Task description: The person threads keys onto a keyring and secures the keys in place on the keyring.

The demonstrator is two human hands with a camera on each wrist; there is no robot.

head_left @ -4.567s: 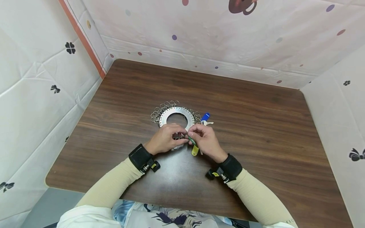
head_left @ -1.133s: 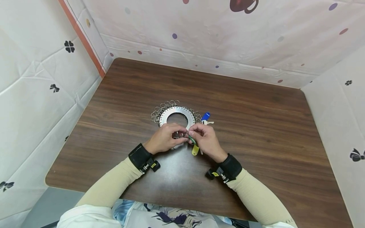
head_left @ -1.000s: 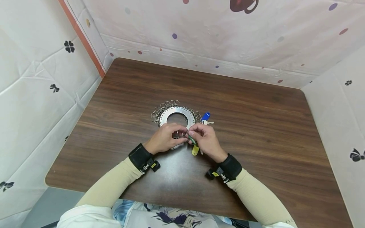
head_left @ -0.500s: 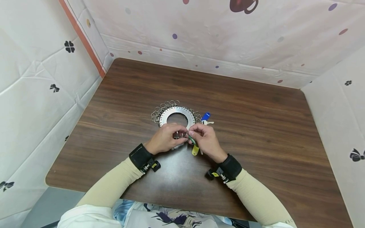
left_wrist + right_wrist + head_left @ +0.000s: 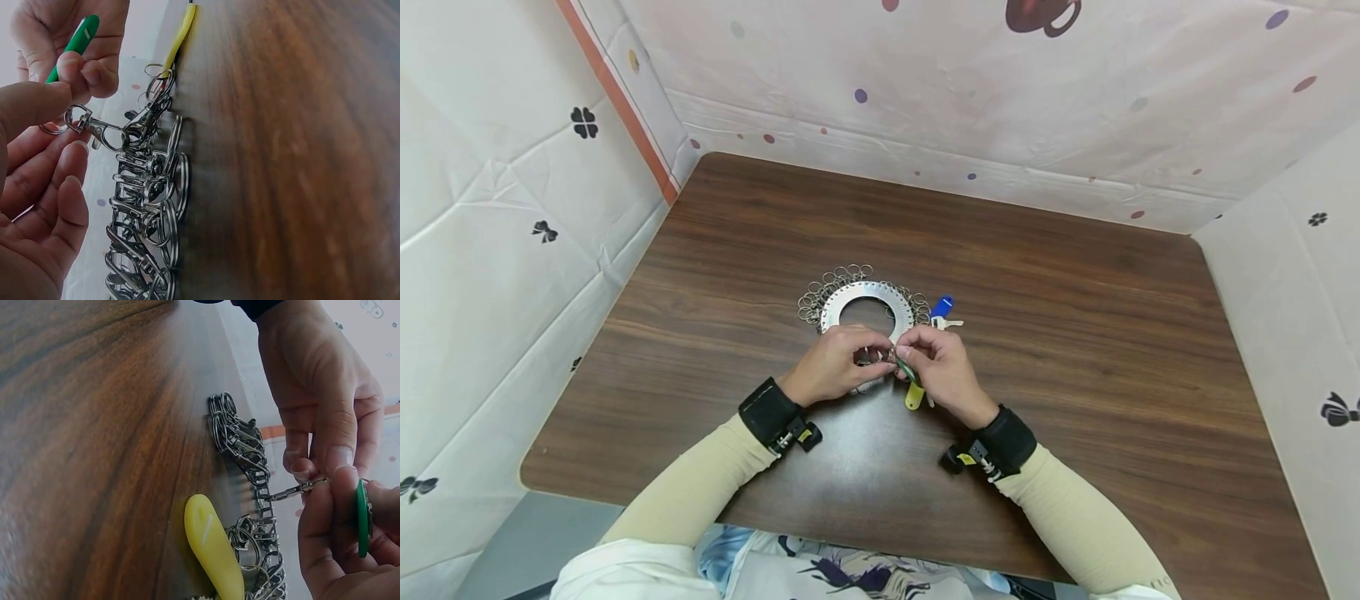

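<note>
A flat silver metal ring plate (image 5: 831,312) lies on the table, its rim hung with swivel clasps and split rings. My left hand (image 5: 835,364) is at its near edge and pinches the split ring (image 5: 53,129) of one swivel clasp (image 5: 100,132) between thumb and fingers. Close against it, my right hand (image 5: 946,371) pinches a green key tag (image 5: 76,45). Fingers hide where tag and split ring meet, so I cannot tell if they are joined. Below the right hand a yellow key tag (image 5: 212,547) hangs from the plate's edge.
At the plate's right side lie a blue key tag (image 5: 942,307) and a silver key (image 5: 949,323). More split rings (image 5: 815,302) fan out at the plate's far left. The wooden table (image 5: 1075,333) meets patterned cloth walls (image 5: 940,100) behind and at both sides.
</note>
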